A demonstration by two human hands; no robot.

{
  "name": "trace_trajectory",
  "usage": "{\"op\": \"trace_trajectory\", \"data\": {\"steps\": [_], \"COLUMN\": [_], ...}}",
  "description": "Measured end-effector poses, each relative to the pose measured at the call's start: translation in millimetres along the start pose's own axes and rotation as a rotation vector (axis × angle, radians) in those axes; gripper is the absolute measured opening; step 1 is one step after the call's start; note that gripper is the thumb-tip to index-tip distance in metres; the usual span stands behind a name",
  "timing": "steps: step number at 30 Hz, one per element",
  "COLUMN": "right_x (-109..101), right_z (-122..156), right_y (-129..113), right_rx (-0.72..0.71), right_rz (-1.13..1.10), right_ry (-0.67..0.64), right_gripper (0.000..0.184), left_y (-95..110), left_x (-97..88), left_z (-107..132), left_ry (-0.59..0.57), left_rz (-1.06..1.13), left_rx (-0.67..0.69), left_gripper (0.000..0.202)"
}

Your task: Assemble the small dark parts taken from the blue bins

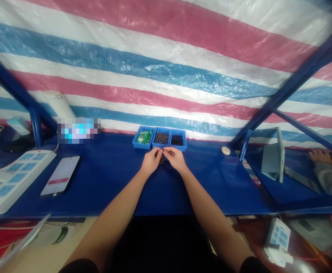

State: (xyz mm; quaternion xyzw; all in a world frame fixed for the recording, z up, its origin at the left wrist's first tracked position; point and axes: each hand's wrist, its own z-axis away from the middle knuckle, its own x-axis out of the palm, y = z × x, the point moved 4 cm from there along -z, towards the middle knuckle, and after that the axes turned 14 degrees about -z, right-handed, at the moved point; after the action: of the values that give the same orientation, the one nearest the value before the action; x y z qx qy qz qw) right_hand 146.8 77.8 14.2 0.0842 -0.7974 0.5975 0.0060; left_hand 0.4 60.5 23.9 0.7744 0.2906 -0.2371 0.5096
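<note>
The left hand (151, 161) and right hand (176, 159) meet at 6 o'clock of the blue bins (159, 138), fingers pinching a small dark part (162, 159) over the table (111, 178). Risk: a slack pinch drops it and it rolls away.

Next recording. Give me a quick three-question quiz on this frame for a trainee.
1. True or false: the left hand and right hand meet on a small dark piece just in front of the bins.
2. What lies on the table left of the hands? A) phone B) cup C) scissors
3. Fill in: the leftmost bin holds ___ items.
Key: 1 true; 2 A; 3 green.
</note>
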Motion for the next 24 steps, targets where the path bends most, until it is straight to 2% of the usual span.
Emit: {"op": "trace_trajectory", "data": {"steps": [24], "right_x": [-1.1], "right_z": [-0.1], "right_y": [-5.1], "right_rx": [-0.01], "right_rz": [-0.016], "right_ry": [0.02], "right_gripper": [0.029], "left_y": [0.6], "left_x": [0.7], "left_z": [0.5], "left_ry": [0.001], "left_rz": [0.028], "left_rx": [0.008], "left_gripper": [0.025]}}
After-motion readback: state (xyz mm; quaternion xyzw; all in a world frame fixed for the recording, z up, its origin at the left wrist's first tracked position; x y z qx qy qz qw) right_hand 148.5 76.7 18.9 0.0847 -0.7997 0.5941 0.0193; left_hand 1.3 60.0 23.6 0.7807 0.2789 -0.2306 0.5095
